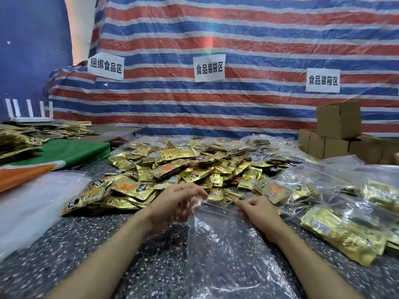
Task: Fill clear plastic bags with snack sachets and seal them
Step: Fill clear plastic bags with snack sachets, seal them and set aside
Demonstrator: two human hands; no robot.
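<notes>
Speckled table, crinkled clear bag, seemingly empty, mouth pinched

hands: left hand and right hand pinch clear bag mouth | sachet heap at 12 o'clock | filled bags at 3 o'clock

I see open desk front-left | sachet heap blocks ahead | filled bags crowd my right | cardboard boxes far right

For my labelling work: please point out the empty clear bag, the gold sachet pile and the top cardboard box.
empty clear bag [226, 244]: head view, its flat middle.
gold sachet pile [183, 167]: head view, a central sachet.
top cardboard box [328, 124]: head view, side face.
</notes>
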